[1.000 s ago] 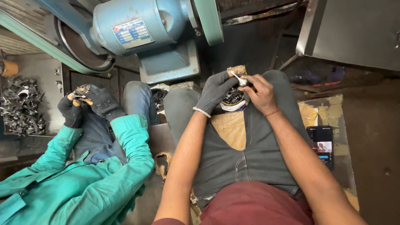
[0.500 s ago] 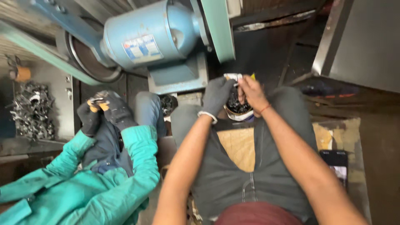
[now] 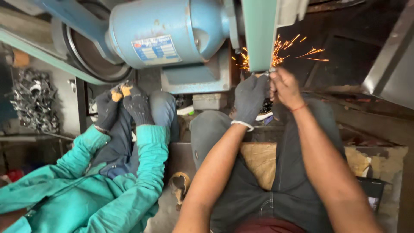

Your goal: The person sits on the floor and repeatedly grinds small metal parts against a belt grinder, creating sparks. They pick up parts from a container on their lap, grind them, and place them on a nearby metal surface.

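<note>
Left hand: the gloved left hand (image 3: 250, 98) is clenched around a small workpiece (image 3: 268, 74), pressing it up to the green belt (image 3: 258, 34).
Right hand: the bare right hand (image 3: 285, 88) pinches the same workpiece from the other side.
Workpiece: at the belt's lower end, just above both hands; sparks (image 3: 284, 51) fly from it.
Risk, burns: the right hand has no glove, so sparks could sting it.
Risk, slip: fingers sit very close to the belt; a snatched piece could drag them in.
Risk, neighbour: the co-worker's gloved hands (image 3: 123, 105) work near the blue motor (image 3: 166, 32).
Hidden: the workpiece's shape is mostly covered; the contact point is blurred.
</note>
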`<move>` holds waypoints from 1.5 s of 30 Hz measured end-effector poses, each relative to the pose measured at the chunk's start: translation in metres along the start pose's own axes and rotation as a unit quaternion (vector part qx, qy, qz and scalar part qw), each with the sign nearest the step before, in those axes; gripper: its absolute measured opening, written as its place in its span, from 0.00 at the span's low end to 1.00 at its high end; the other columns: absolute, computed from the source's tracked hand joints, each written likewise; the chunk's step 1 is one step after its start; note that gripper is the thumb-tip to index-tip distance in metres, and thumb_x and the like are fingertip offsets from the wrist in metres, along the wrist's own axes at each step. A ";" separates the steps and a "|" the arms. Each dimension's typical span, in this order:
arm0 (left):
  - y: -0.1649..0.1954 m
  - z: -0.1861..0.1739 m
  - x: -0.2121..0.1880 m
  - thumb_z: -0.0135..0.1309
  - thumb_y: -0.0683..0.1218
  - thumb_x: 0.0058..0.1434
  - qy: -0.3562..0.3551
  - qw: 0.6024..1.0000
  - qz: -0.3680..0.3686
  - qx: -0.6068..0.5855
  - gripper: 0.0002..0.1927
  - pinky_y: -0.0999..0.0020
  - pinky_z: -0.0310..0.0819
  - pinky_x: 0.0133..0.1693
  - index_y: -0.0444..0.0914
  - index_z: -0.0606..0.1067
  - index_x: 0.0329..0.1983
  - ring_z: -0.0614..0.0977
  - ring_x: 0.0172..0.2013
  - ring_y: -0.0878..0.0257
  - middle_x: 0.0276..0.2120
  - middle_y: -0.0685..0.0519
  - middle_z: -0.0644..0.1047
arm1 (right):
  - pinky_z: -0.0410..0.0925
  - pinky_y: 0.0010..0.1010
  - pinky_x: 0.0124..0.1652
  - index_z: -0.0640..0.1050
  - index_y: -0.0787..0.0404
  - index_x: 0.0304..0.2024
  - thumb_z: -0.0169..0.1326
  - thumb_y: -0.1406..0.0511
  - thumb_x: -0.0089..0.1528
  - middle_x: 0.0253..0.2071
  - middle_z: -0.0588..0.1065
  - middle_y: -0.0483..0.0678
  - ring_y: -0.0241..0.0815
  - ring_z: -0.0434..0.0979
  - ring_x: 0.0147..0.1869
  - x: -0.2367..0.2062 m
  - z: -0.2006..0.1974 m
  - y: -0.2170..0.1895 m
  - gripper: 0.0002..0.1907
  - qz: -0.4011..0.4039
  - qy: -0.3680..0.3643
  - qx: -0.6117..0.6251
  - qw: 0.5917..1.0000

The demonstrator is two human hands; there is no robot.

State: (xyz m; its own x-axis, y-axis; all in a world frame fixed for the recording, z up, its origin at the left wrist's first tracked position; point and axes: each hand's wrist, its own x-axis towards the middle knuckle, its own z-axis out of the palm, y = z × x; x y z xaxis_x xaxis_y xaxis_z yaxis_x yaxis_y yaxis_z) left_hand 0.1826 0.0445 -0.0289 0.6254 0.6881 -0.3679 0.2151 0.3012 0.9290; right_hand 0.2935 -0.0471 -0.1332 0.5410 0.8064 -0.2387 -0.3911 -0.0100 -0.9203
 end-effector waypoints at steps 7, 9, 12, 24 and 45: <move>-0.033 -0.001 0.017 0.48 0.44 0.66 0.050 0.792 0.383 0.473 0.09 0.54 0.74 0.38 0.38 0.78 0.41 0.82 0.36 0.50 0.33 0.45 0.79 | 0.67 0.28 0.24 0.71 0.58 0.43 0.51 0.60 0.73 0.24 0.67 0.41 0.34 0.69 0.23 -0.003 -0.001 -0.017 0.09 0.001 0.023 0.030 0.999; -0.038 -0.006 0.016 0.48 0.44 0.63 0.004 0.760 0.366 0.536 0.08 0.49 0.72 0.41 0.38 0.77 0.40 0.80 0.39 0.47 0.34 0.44 0.77 | 0.62 0.25 0.26 0.72 0.57 0.42 0.55 0.62 0.72 0.26 0.65 0.37 0.29 0.65 0.26 -0.014 -0.004 -0.024 0.07 0.020 -0.004 0.146 0.989; -0.035 -0.015 -0.005 0.46 0.47 0.70 -0.049 0.934 0.178 0.307 0.15 0.53 0.71 0.50 0.31 0.76 0.47 0.80 0.48 0.43 0.45 0.38 0.80 | 0.71 0.33 0.40 0.77 0.61 0.48 0.55 0.59 0.71 0.37 0.79 0.48 0.41 0.81 0.42 -0.040 -0.023 -0.035 0.12 -0.178 0.056 -0.330 0.925; 0.023 0.018 -0.036 0.51 0.61 0.62 -0.167 0.806 0.039 0.566 0.21 0.49 0.73 0.47 0.45 0.80 0.49 0.82 0.46 0.43 0.42 0.41 0.81 | 0.67 0.49 0.62 0.76 0.61 0.53 0.59 0.60 0.71 0.53 0.75 0.58 0.58 0.74 0.60 -0.142 -0.337 -0.174 0.14 -0.059 0.513 -0.571 0.638; 0.026 -0.007 -0.085 0.56 0.57 0.59 -0.221 0.902 0.161 0.333 0.24 0.58 0.76 0.45 0.38 0.78 0.52 0.85 0.43 0.49 0.41 0.41 0.83 | 0.73 0.36 0.46 0.73 0.59 0.60 0.64 0.68 0.63 0.49 0.78 0.50 0.46 0.81 0.44 -0.151 -0.071 -0.104 0.24 -0.196 0.308 -0.379 0.851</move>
State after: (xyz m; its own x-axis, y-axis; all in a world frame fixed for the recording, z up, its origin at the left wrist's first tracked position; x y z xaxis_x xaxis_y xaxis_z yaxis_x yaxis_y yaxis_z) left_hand 0.1293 -0.0016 0.0266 0.9423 0.2938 -0.1603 0.2805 -0.4324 0.8569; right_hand 0.3056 -0.2094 -0.0233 0.8978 0.3761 0.2292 0.3745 -0.3779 -0.8467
